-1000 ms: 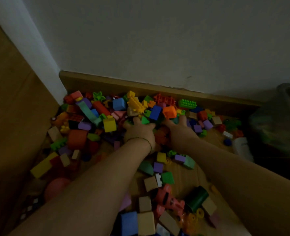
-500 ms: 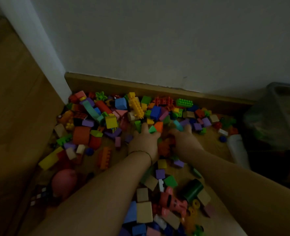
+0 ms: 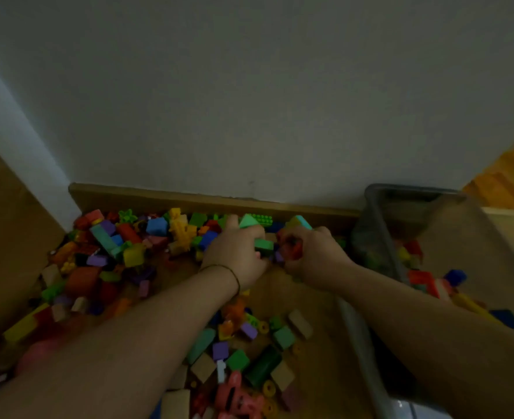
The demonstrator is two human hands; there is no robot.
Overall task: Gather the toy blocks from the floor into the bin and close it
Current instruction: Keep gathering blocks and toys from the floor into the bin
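1. Now the left hand (image 3: 237,257) and right hand (image 3: 314,258) curl round a clump of blocks (image 3: 263,245), far on the floor (image 3: 295,297).
2. The bin (image 3: 413,190) stands open, right.
3. Loose blocks may spill between the hands when lifted.

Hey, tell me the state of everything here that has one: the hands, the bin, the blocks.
left hand, gripping the scooped handful.
right hand, gripping the scooped handful too.
scooped handful, pressed between both hands.
bin, open at the top, some blocks inside.
loose blocks, scattered on the floor, not gathered.
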